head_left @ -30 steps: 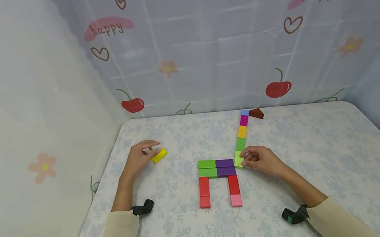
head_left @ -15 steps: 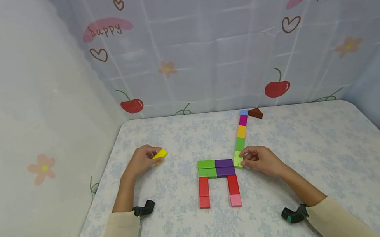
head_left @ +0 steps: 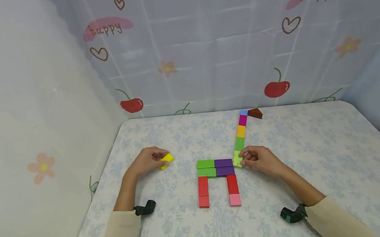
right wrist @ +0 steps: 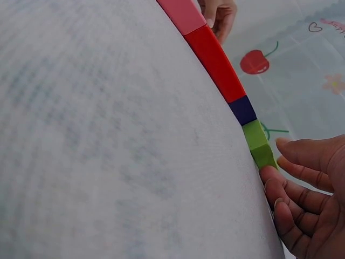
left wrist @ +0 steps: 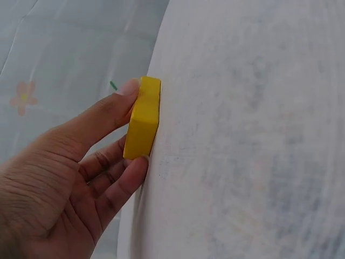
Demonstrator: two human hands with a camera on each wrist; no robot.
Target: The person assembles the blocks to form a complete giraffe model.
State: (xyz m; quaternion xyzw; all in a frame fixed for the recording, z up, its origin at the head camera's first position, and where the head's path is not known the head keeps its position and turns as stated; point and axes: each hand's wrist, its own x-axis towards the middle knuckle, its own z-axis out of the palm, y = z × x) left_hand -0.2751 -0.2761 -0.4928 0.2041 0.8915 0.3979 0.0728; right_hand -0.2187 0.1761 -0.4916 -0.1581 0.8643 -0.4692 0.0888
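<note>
My left hand (head_left: 150, 160) pinches a small yellow block (left wrist: 143, 118) with a bent side face between thumb and fingers, low at the left part of the table. At the right, my right hand (head_left: 259, 159) touches the right edge of a light green block (head_left: 237, 159) with relaxed fingertips; its thumb (right wrist: 291, 148) lies beside the block. That block is the lowest of a slanting column: above it come a green block (head_left: 240, 143), an orange-yellow block (head_left: 241, 131), a magenta block (head_left: 243, 120) and a light blue block (head_left: 243, 112).
Left of the column lie green blocks (head_left: 206, 164) and purple blocks (head_left: 223, 163) in two rows. Two legs run below, red blocks (head_left: 203, 186) at left, red and a pink block (head_left: 235, 200) at right. A brown block (head_left: 255, 113) adjoins the column's top by the table's back edge.
My left hand has closed its thumb and fingers round the yellow block and shifted it slightly right and nearer. The right hand has stayed at the light green block.
</note>
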